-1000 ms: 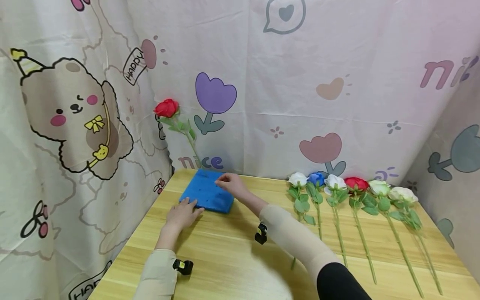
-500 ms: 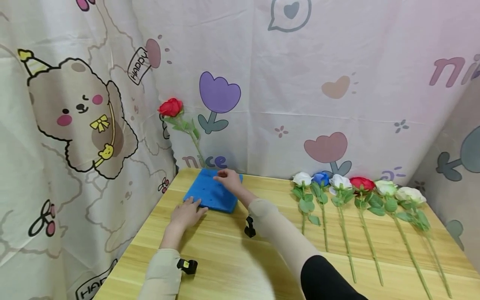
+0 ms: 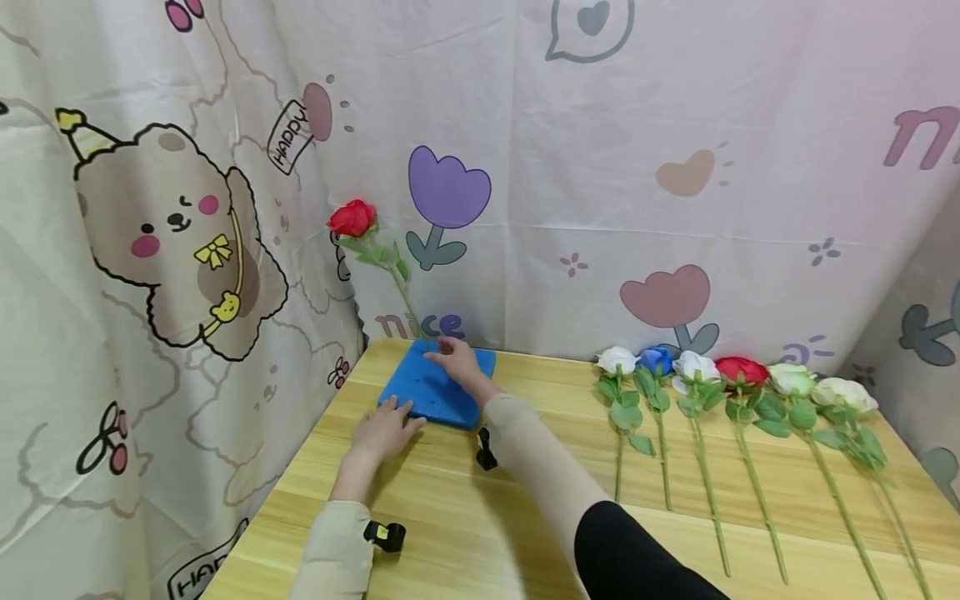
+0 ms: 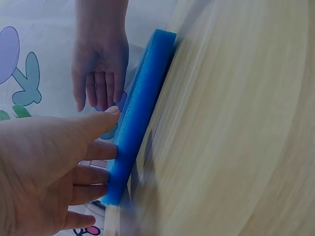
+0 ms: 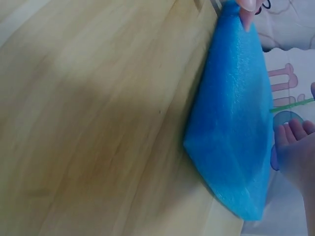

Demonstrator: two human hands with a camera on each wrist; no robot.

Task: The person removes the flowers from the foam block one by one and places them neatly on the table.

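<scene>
A blue foam block (image 3: 429,392) lies flat at the table's back left. The red rose (image 3: 352,218) stands at its far edge, its green stem leaning left. My left hand (image 3: 381,432) rests its fingers against the block's near left edge, thumb spread. Above the block hovers my right hand (image 3: 459,365), fingers relaxed and pointing down. In the left wrist view the right hand (image 4: 102,69) hangs with nothing in it, while the left hand (image 4: 44,172) touches the side of the foam. The right wrist view shows the right hand (image 5: 298,147) apart from the foam.
Several artificial roses lie in a row on the right of the wooden table (image 3: 442,517): white (image 3: 617,360), blue (image 3: 655,359), red (image 3: 741,370) and pale ones, stems toward the front. A printed curtain (image 3: 555,183) hangs behind and at the left.
The view has turned slightly left, so the scene sits further right. My right hand has shifted left over the foam block. My left hand has stayed at the block's edge.
</scene>
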